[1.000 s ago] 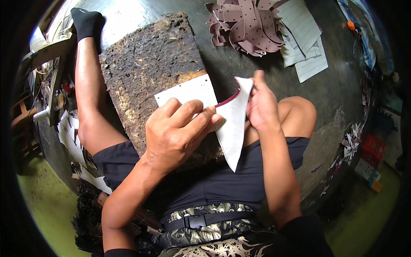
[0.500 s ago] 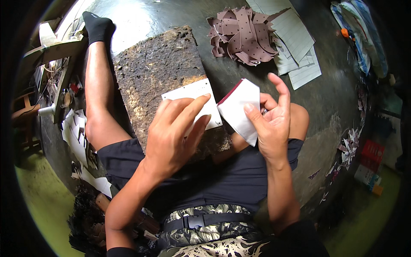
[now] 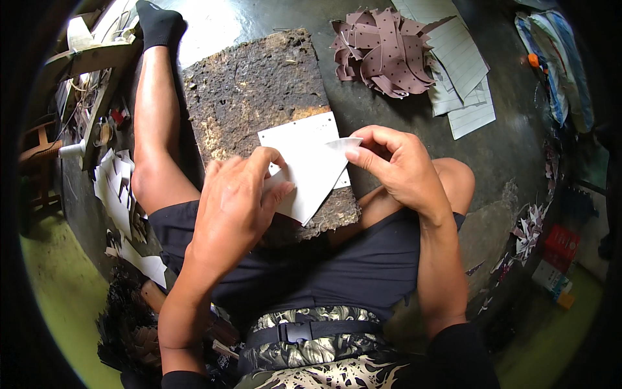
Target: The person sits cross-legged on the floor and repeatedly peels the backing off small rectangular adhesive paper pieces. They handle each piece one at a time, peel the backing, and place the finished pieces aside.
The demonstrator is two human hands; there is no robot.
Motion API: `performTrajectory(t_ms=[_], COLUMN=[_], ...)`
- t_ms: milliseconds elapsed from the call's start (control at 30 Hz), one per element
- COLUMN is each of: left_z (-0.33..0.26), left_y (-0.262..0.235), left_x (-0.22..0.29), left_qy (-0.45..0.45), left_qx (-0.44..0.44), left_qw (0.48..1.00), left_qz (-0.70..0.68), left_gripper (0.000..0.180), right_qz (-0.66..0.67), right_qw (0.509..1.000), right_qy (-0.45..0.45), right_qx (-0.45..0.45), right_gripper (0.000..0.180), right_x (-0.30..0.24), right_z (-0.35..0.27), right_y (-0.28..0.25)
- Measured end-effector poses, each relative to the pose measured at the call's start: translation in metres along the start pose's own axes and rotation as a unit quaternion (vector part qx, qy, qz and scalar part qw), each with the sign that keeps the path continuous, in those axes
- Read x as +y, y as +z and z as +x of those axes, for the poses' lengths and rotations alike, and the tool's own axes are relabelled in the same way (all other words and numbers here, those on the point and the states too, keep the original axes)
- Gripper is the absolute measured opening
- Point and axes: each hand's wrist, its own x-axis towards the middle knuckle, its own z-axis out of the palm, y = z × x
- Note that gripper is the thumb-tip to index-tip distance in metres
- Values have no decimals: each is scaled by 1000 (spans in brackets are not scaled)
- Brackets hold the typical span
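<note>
White piece [image 3: 312,185] swung leftward since the earlier frame, from beside the dark board [image 3: 253,91] to over the white card [image 3: 308,128].

Head view: the piece lies over the card on the board, between the two hands, its dark red edging no longer showing. The right hand [image 3: 396,162] pinches its upper right corner between thumb and forefinger, that tip curling up. The left hand [image 3: 233,198] is at its left side, fingers bent and thumb over the white; whether they grip or merely rest, I cannot tell. It looks light, thin and limp, likely to bend or crease rather than tear, perhaps sliding easily on the smooth card; opposite corners or edges seem the best hold, pinched lightly.
</note>
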Motion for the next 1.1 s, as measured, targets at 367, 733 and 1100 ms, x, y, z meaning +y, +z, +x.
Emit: performTrajectory(t_ms=[367, 733, 1100], left_z=[40, 39, 31], left_y=[52, 67, 69], left_x=[25, 21, 16], left_qy=[53, 38, 92], left_qx=[103, 154, 167], left_qw=[976, 968, 959], left_qz=[-185, -196, -211], left_gripper=[39, 28, 24], right_qz=[238, 340, 311], right_qw=[971, 940, 945], right_qy=[19, 19, -99], right_qx=[-12, -3, 7], right_gripper=[19, 23, 24], right_x=[21, 31, 27], right_z=[6, 4, -21], right_y=[11, 20, 27])
